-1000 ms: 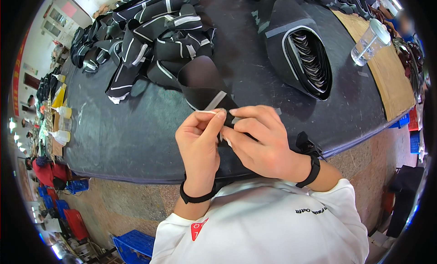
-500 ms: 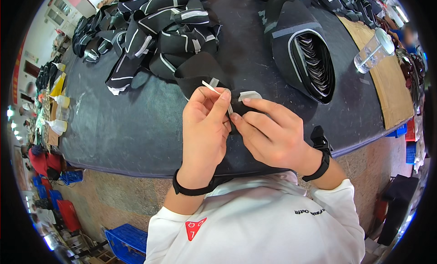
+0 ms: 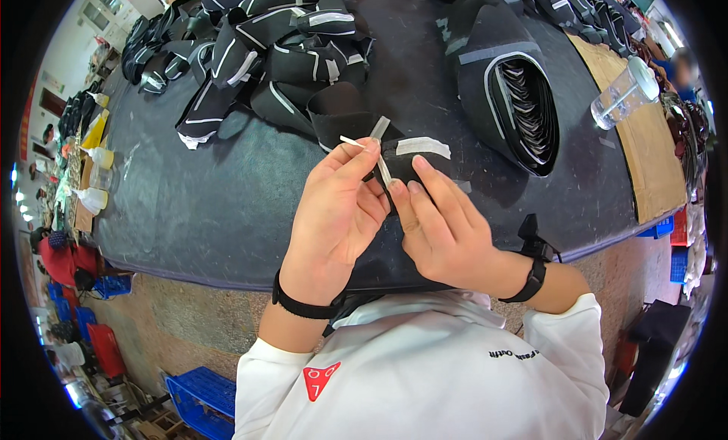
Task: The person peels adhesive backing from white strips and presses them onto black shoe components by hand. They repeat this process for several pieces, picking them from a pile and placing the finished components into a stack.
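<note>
Between my hands is a black, fabric-like piece (image 3: 391, 152) with pale tape along its edges, in front of the heap on the table. My left hand (image 3: 334, 205) is closed, pinching a narrow white strip (image 3: 384, 169) between thumb and forefinger at the piece's near edge. One short end of that strip sticks out past the fingertips to the left. My right hand (image 3: 451, 239) is closed on the piece and the strip's lower end, its fingers lying along the black surface. A wider whitish tape patch (image 3: 423, 146) shows above the right fingertips. Part of the piece is hidden behind my hands.
A heap of similar black pieces (image 3: 296, 64) with pale tape covers the table's far left. To the far right stands a nested black stack (image 3: 500, 99). A clear lidded cup (image 3: 623, 95) is beside a cardboard sheet (image 3: 652, 163). Bottles (image 3: 92, 199) line the left side.
Both hands have shifted slightly, the left one a little lower and leftward. My right fingers have straightened and slid down, so more of the whitish patch shows.
</note>
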The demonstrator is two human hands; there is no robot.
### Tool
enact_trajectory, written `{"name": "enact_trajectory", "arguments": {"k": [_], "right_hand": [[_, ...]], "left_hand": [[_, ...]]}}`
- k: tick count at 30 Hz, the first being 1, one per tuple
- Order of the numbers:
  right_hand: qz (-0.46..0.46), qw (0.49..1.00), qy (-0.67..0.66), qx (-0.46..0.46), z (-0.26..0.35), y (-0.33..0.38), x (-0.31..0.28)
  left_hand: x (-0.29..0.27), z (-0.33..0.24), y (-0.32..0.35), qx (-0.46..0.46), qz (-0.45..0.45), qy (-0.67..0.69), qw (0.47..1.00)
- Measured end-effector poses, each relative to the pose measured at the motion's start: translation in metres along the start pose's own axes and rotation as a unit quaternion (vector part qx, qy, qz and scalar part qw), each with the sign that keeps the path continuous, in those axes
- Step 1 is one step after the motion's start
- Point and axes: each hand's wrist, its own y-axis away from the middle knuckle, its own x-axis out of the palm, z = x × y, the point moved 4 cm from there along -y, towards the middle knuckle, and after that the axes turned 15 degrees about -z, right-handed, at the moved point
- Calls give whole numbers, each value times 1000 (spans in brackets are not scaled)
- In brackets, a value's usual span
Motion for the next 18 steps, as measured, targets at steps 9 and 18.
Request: {"name": "enact_trajectory", "arguments": {"k": [9, 18], "right_hand": [[28, 990, -136, -6, -19, 6, -17], [146, 683, -516, 497, -56, -14, -22]], "left_hand": [[2, -4, 6, 131, 5, -91, 987], [4, 0, 55, 425, 198, -330, 820]]}}
